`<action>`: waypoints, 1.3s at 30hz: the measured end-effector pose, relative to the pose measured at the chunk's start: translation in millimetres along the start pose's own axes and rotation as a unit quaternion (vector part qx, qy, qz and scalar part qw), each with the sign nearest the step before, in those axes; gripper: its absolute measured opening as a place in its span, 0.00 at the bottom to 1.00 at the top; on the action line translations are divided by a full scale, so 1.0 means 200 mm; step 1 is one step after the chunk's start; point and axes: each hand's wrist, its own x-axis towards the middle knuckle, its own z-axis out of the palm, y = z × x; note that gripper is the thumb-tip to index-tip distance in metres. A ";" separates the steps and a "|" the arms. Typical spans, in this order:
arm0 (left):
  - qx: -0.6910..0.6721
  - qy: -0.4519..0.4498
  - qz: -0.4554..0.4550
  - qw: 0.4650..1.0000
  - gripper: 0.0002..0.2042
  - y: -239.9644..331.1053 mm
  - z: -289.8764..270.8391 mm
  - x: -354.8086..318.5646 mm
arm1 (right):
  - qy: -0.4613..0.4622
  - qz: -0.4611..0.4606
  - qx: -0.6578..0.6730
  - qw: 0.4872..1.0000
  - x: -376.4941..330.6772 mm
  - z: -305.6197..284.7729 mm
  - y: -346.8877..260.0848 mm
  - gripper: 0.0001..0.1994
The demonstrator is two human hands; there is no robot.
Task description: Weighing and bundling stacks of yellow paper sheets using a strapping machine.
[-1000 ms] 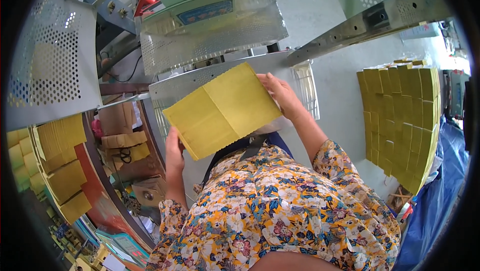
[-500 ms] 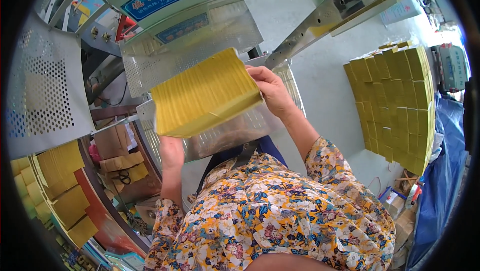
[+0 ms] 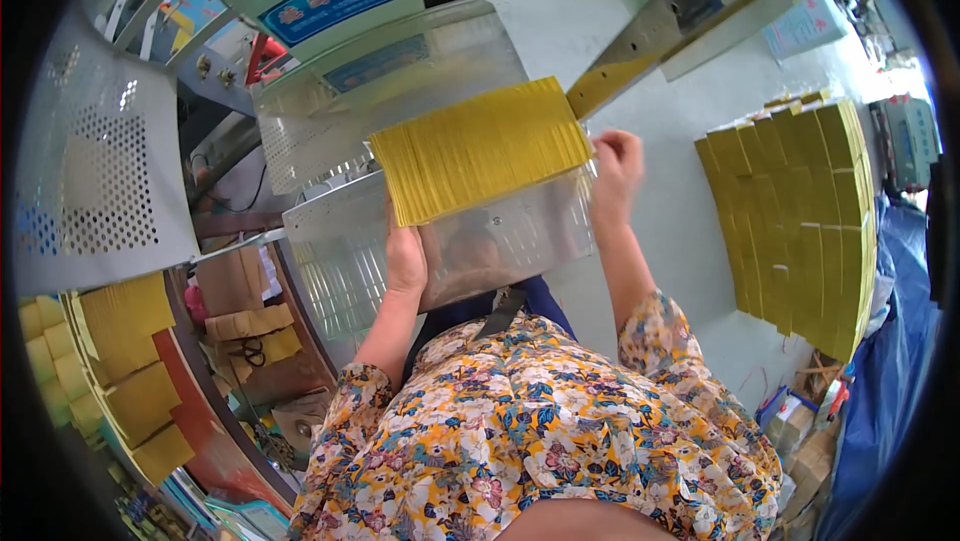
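A thick stack of yellow paper sheets, its many edges facing up, lies slightly slanted over a shiny metal tray. My left hand grips the stack's near left corner, its fingers partly hidden behind and beneath the paper. Just off the stack's right end is my right hand, fingers curled in, with no paper visible in it. A slim gap shows between that hand and the sheets.
A perforated metal guard stands at left, with a clear cover beyond the stack. A metal bar slants in at upper right. Yellow bundles are piled on the right floor; more yellow paper lies on a left shelf beside scissors.
The stack has shifted right and away from me, and now sits lower against the tray. My right hand has come off its right end and curled. My left hand moved along with the stack.
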 end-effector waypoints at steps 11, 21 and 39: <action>-0.037 -0.028 -0.031 0.998 0.26 0.23 0.01 -0.05 | -0.426 -0.380 -0.462 0.679 -0.10 0.44 -0.40 0.36; 0.058 0.045 -0.131 0.989 0.29 0.10 0.02 -0.03 | -0.502 -0.397 -0.402 0.655 -0.22 0.74 -0.44 0.37; 0.078 0.022 -0.040 0.996 0.23 0.26 0.02 0.12 | -0.156 -0.315 -0.094 0.931 -0.02 -0.09 -0.30 0.20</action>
